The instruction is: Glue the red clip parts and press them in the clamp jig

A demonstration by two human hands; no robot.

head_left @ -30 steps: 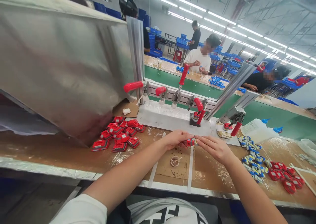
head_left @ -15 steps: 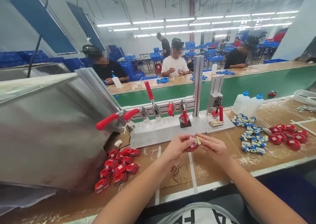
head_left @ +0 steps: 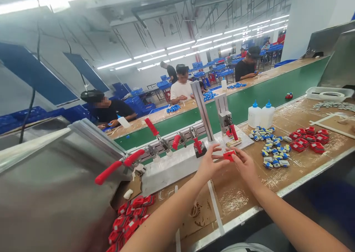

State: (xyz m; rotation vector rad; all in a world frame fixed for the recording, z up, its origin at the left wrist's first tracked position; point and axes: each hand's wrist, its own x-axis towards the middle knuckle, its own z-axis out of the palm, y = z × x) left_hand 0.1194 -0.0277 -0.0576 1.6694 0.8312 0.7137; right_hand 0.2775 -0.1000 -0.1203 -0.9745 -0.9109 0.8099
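My right hand (head_left: 245,167) pinches a small red plastic part (head_left: 229,155) between thumb and fingers, above the front of the bench. My left hand (head_left: 209,165) is open just left of it, fingers apart, its thumb tip close to the part's lower edge; I cannot tell whether it touches. Behind the hands stands a metal fixture with red-handled toggle clamps (head_left: 198,145). A second clamp stand (head_left: 229,128) rises just beyond the red part. To the right lie a pile of small blue, white and yellow pieces (head_left: 274,152) and a group of red parts (head_left: 310,138).
More red parts (head_left: 130,217) are heaped at the left beside a large sheet-metal panel (head_left: 55,185). Two white bottles (head_left: 260,115) with blue caps stand behind the blue pieces. A clear tray (head_left: 328,94) sits far right. Co-workers sit beyond the green conveyor (head_left: 277,87).
The view has tilted and turned right. My left hand has opened away from the red part, which stays in my right hand and now shows a plain red face.
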